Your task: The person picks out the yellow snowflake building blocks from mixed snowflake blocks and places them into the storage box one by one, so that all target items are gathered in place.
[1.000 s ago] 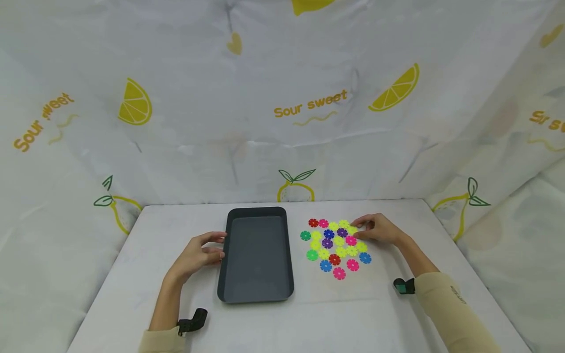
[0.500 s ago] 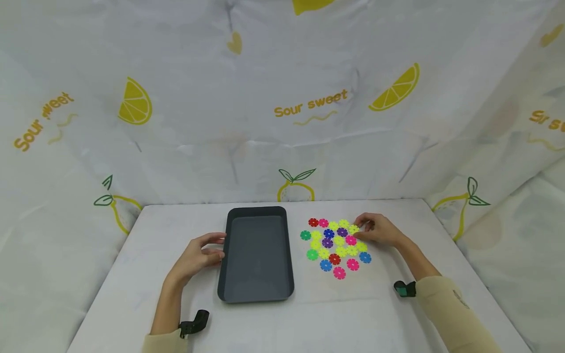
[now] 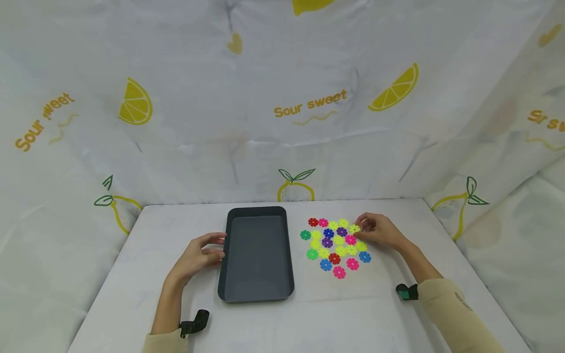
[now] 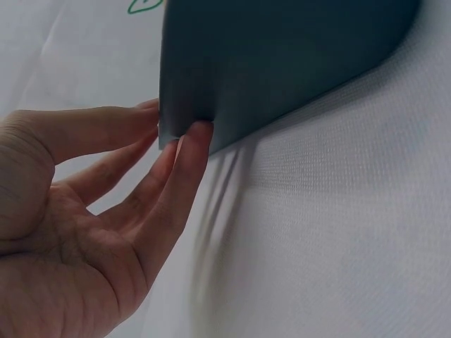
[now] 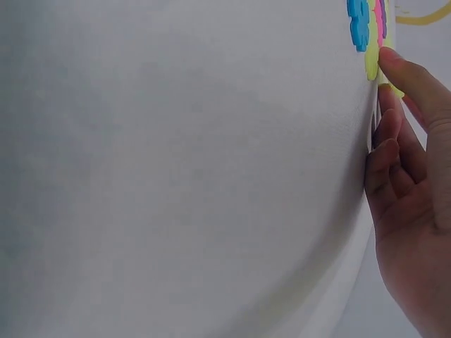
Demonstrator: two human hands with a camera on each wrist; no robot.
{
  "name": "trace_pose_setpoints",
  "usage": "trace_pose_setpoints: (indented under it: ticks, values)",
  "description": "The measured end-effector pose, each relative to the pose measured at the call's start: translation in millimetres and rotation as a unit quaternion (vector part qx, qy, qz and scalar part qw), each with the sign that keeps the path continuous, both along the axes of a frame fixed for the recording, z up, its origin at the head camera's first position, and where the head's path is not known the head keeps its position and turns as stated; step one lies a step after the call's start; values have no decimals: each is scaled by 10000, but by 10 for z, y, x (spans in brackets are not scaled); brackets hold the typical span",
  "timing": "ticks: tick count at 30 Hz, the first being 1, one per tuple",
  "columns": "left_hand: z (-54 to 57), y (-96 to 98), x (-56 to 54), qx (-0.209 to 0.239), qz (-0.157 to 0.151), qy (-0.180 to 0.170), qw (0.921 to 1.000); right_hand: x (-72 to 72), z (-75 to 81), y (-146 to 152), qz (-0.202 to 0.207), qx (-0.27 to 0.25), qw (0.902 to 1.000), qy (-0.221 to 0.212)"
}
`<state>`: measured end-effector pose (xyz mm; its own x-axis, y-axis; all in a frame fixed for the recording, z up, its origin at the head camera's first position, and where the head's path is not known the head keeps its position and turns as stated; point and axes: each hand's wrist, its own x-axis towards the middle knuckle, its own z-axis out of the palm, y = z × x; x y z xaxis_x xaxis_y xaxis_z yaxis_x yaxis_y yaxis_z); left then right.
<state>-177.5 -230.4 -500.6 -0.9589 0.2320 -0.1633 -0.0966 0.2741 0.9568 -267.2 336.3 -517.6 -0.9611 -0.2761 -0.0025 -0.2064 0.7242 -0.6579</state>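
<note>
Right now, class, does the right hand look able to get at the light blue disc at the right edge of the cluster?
Likely yes: the right hand is close by, and the light blue disc lies uncovered, with no other disc to its right blocking the way.

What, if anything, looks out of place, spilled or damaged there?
Nothing stands out: the tray rests on the table, and the colorful discs lie loosely clustered beside it. No damage shows, though tiny cracks might not show.
</note>
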Motion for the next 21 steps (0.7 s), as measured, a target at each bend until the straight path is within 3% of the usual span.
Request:
trace_pose_setpoints:
  ticks: [14,21]
  values:
    - [0,14,-7,-15,41,-6,10000,19,70,-46,-212,-355,9989,-217]
    - [-14,10,-2,75,47,-43,10000,40,247,-246,126,-842,9962,-160]
